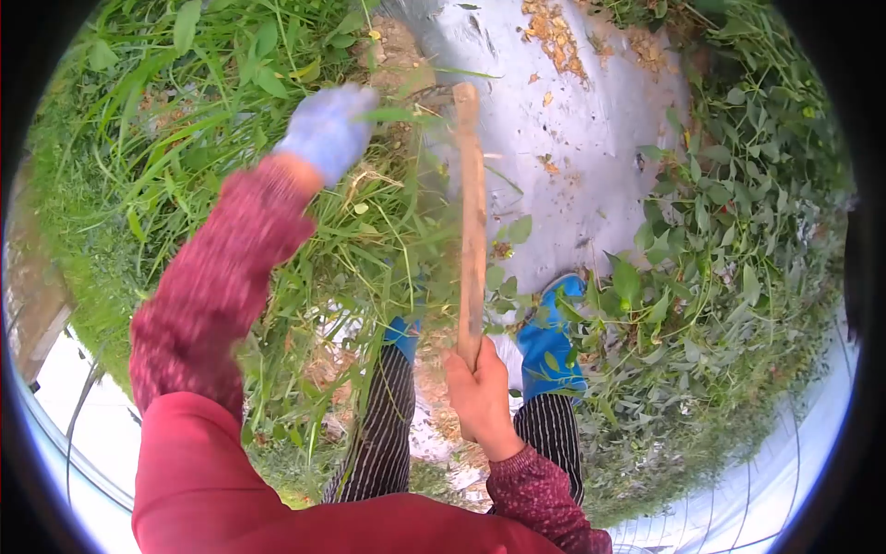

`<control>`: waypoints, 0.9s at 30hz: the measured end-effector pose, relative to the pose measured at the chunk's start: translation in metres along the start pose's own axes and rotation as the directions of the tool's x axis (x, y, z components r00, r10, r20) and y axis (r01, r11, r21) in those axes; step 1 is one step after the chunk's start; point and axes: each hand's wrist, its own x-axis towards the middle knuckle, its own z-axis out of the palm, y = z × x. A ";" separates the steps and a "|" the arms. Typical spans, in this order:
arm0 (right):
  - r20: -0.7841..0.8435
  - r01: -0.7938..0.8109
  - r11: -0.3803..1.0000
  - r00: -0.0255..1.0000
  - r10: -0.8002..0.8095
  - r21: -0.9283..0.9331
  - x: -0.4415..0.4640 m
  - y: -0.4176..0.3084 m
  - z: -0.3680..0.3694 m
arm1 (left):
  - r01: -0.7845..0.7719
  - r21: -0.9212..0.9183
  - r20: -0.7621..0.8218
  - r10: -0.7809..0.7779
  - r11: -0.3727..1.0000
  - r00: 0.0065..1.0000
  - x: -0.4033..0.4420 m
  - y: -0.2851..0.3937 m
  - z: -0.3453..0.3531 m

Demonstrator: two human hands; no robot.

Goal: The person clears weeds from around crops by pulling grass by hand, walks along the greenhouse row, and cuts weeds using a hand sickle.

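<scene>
**Right hand on tool, left hand at the weeds**

Tool (472, 212): wooden handle, roughly upright in my view, between my two boots at its low end. My bare right hand (480, 397) is clenched round that low end. Top end is over the edge of the pale sheet (591, 175); a thin dark blade (432, 94) sticks out left from it, partly behind grass.

Left hand (328, 129), pale blue glove, is motion-blurred. It's over the weeds (212, 120), left of the blade and apart from the handle. Can't tell if it's clenched or released; a green blade of grass shows by the fingers, grip unclear.

Around: dry leaves (554, 37) scattered on the sheet, leafy plants (738, 194) along its right side. Right boot (551, 355), blue, is just beside the sheet's near end; left boot (401, 337) is partly hidden by weeds.
</scene>
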 end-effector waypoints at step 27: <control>0.022 -0.182 0.880 0.981 0.192 0.438 -0.040 -0.053 -0.030 | 0.368 -0.437 0.092 -0.366 0.820 0.926 0.028 -0.015 0.194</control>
